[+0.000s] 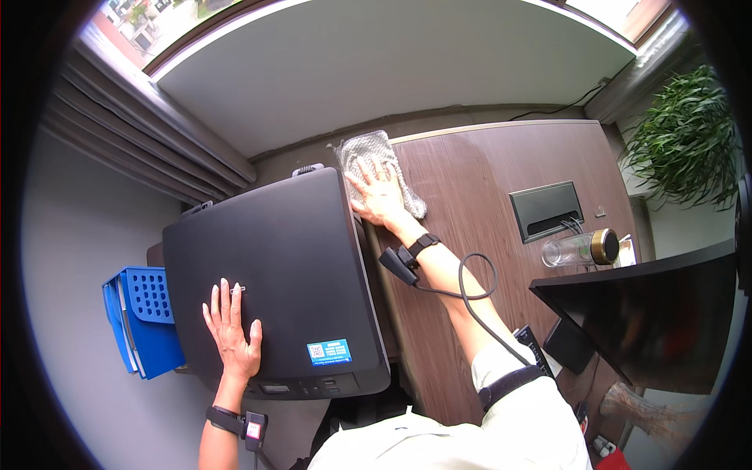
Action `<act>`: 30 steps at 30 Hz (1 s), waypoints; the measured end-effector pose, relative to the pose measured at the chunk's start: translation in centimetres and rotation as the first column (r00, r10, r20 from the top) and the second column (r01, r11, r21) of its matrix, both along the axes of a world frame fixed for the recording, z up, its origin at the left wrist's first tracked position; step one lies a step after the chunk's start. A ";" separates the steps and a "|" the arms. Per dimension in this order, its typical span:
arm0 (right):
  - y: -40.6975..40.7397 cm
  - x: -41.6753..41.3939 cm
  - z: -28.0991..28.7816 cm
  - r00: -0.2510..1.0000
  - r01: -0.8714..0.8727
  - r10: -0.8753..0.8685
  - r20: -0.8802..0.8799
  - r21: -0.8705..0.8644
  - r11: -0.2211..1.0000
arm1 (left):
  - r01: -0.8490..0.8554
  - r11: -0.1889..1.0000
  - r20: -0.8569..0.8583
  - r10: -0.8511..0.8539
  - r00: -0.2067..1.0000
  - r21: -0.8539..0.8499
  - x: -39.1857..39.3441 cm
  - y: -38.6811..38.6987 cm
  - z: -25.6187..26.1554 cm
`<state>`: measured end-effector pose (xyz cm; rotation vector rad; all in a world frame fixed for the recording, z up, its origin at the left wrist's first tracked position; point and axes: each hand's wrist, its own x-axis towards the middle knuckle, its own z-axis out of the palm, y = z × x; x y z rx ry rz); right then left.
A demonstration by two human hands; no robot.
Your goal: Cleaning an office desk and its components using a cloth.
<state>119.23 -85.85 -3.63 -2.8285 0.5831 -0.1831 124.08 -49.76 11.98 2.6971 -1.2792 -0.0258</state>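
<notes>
My left hand (234, 338) lies flat with fingers apart on the lid of a black printer (276, 258). A blue sticker (329, 352) with a printed code is on the lid near its front right corner, above a small control panel (302, 386). My right hand (376, 191) is spread palm down on a grey-white textured cloth (369, 147). The cloth covers the far left corner of a brown wood-grain desk (452, 188), right beside the printer. Part of the cloth is hidden under the hand.
Left of the printer stands a blue file holder (150, 317). The desk bears a cable box (546, 210), a glass bottle (573, 249) lying toward the right, a black monitor (652, 311) and a keyboard (531, 346). A green plant (684, 138) is beyond. A cable (476, 294) loops over my right forearm.
</notes>
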 end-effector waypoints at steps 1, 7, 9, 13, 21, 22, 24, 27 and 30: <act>0.7 -1.0 -0.1 1.000 -0.017 0.018 0.019 -0.036 0.999 | 0.005 1.000 0.000 -0.005 1.000 -0.008 0.0 -0.1 0.0; 6.9 -9.0 0.6 0.996 -0.044 0.041 0.074 0.038 0.998 | 0.012 0.998 -0.009 -0.012 1.000 -0.063 -0.1 0.2 -0.1; 9.3 -12.3 0.8 0.996 -0.032 0.024 0.082 0.097 0.995 | 0.019 0.996 0.000 -0.019 1.000 -0.082 -0.1 0.2 -0.3; 15.9 -18.5 1.3 0.989 0.095 -0.102 0.109 0.062 0.994 | 0.026 0.993 0.035 -0.022 0.999 -0.114 0.0 0.7 -1.0; 27.9 -29.1 1.1 0.922 0.386 -0.386 0.019 0.009 0.922 | 0.119 0.978 0.094 -0.104 0.990 -0.171 0.9 3.4 -2.3; 29.2 -30.5 0.9 0.904 0.428 -0.428 -0.002 0.022 0.903 | 0.159 0.968 0.060 -0.150 0.987 -0.194 1.2 4.0 -2.3; 31.6 -33.0 0.7 0.882 0.471 -0.471 -0.014 0.000 0.882 | 0.183 0.968 0.058 -0.176 0.983 -0.170 1.6 5.9 -1.8; 35.4 -35.3 0.8 0.836 0.546 -0.547 -0.039 -0.025 0.837 | 0.193 0.972 0.036 -0.190 0.981 -0.130 2.6 9.0 -1.5; 36.8 -35.8 0.4 0.804 0.590 -0.592 -0.052 -0.049 0.806 | 0.083 0.995 0.019 -0.083 0.996 -0.046 3.1 10.5 -0.9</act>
